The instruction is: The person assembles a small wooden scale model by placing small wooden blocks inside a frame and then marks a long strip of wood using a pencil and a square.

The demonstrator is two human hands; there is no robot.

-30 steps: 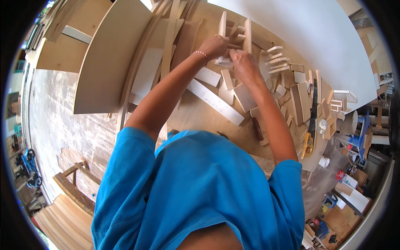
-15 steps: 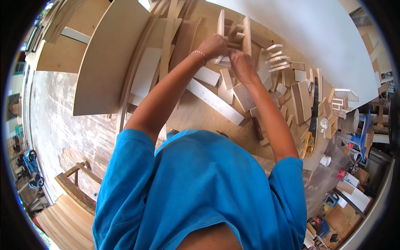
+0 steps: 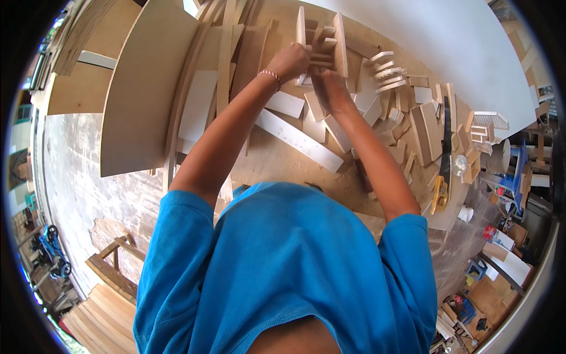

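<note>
Both hands are at the near end of a slatted wooden frame, on the far side of a cluttered bench.
From where I stand, several crosspieces already sit between its two side boards; whether they're fixed, or any are missing, I can't tell. The left hand curls closed on the left board; the right hand reaches low, its fingers blurred, so I can't say what it holds. Offcuts crowd the bench's right, near a yellow-handled saw. Left, a large panel rises above mottled flooring.
</note>
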